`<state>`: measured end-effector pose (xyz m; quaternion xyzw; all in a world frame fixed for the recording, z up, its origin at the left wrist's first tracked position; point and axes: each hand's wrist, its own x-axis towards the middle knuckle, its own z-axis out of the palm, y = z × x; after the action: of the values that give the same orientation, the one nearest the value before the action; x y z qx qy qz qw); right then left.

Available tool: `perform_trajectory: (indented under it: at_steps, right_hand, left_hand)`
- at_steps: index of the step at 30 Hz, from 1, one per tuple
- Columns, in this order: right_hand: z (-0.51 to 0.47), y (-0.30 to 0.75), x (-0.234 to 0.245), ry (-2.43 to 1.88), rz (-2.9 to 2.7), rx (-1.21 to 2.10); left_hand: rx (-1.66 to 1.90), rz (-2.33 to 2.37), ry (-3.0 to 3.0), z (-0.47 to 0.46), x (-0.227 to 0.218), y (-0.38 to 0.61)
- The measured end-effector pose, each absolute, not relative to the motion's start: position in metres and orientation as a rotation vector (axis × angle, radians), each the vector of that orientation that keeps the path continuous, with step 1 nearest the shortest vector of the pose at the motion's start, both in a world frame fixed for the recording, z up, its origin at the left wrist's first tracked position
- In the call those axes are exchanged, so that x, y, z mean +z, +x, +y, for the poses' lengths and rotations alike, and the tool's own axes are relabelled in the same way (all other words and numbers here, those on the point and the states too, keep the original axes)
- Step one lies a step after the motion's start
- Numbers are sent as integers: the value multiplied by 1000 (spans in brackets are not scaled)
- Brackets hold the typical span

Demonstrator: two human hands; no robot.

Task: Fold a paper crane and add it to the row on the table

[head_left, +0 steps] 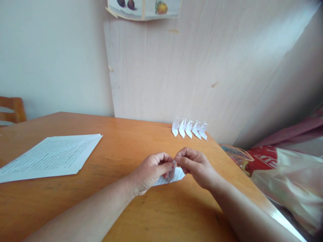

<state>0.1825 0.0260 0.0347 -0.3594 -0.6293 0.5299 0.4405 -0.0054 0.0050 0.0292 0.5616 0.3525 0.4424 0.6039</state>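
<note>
Between my two hands, just above the table, is a folded piece of printed paper (pixel 177 174) with an upright fold in its middle. My left hand (pixel 157 168) pinches that upright fold between thumb and fingers. Its fingers hide part of the paper's left side. Opposite it, my right hand (pixel 195 164) is closed in a pinch at the top right of the same fold, thumb against forefinger. Farther back, near the wall, several folded paper cranes (pixel 189 128) stand in a row, made of similar printed paper.
A stack of printed sheets (pixel 54 154) lies at the left of the wooden table (pixel 121 141). Behind is a pale wall (pixel 156 70) with a fruit picture (pixel 143 10). A wooden chair (pixel 17 109) stands at far left. Beyond the right edge are plastic bags (pixel 290 181).
</note>
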Motion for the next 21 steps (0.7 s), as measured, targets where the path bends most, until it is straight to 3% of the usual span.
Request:
perform_trajectory:
  at_steps: [21]
  right_hand:
    - [28,189,36,-843,-1430,1648]
  left_hand:
    - [1003,794,1424,5,22,-2]
